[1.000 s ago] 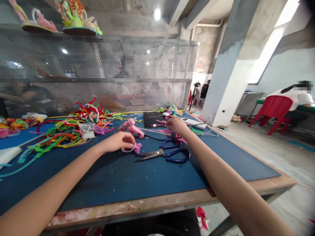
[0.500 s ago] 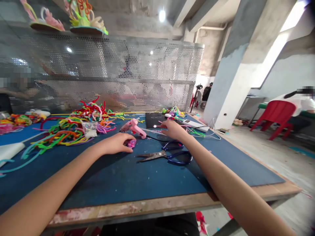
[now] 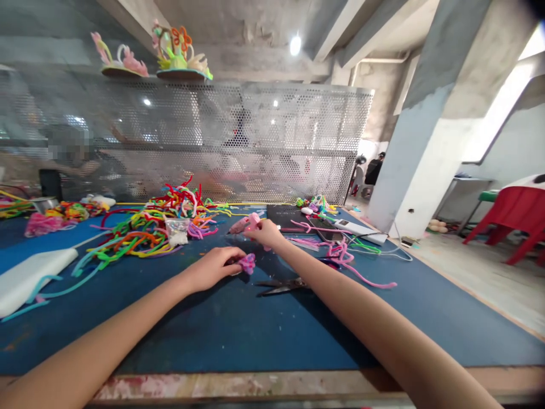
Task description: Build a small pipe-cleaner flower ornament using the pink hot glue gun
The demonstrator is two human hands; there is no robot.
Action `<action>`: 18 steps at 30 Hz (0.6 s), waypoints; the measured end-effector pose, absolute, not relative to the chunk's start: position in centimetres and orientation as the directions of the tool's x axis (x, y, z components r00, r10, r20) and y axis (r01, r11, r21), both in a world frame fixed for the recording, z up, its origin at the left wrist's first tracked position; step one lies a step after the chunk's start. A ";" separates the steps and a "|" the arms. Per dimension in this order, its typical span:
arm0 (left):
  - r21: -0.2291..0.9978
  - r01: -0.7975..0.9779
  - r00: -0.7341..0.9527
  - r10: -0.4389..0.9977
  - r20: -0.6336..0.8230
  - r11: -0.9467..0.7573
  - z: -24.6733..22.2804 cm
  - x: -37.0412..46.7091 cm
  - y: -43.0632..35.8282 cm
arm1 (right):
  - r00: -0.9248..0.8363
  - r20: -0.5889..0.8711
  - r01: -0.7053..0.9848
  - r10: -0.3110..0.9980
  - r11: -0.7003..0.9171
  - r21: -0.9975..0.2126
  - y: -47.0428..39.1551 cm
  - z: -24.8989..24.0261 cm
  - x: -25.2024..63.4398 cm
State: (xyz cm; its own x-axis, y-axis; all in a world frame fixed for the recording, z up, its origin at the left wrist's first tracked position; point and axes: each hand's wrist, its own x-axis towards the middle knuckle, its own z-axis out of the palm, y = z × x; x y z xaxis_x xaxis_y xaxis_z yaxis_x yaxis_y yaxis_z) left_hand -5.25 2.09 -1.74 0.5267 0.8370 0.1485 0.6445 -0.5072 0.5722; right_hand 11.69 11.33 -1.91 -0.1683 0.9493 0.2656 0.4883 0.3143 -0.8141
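One small pink-purple piece pinched in the left hand, low at the blue surface; right hand touching the pink glue gun just beyond, can't tell if gripped. Scissors near the piece, handles mostly behind the right forearm; pink pipe cleaners farther right, multicolored pile left.

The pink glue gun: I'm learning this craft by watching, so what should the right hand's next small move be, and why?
I'd probably secure the right hand around the pink glue gun: it is right at the gun, though how firmly it holds is hidden, and the left hand holds the small pink-and-purple piece close by.
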 end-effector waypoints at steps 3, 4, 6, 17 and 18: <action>0.782 0.495 0.428 0.889 0.160 -0.379 -2.1 -5.0 2.6 | -0.116 0.358 0.422 0.926 0.373 -0.826 10.1 -1.0 14.0; 0.851 0.411 0.382 0.909 0.166 -0.328 -2.2 -4.9 2.8 | -0.118 0.387 0.382 0.915 0.401 -0.832 9.2 -0.7 15.0; 0.940 0.235 0.285 0.942 0.176 -0.247 -2.4 -4.7 2.9 | -0.146 0.460 0.212 0.876 0.482 -0.850 7.1 -0.1 17.0; 0.896 0.085 0.137 0.895 0.424 -0.437 -1.7 -4.5 2.5 | -0.294 0.501 0.160 0.814 0.558 -0.814 -1.2 0.6 19.6; 0.890 0.096 0.143 0.891 0.431 -0.446 -1.6 -4.5 2.4 | -0.299 0.506 0.156 0.809 0.565 -0.810 -1.1 0.6 19.5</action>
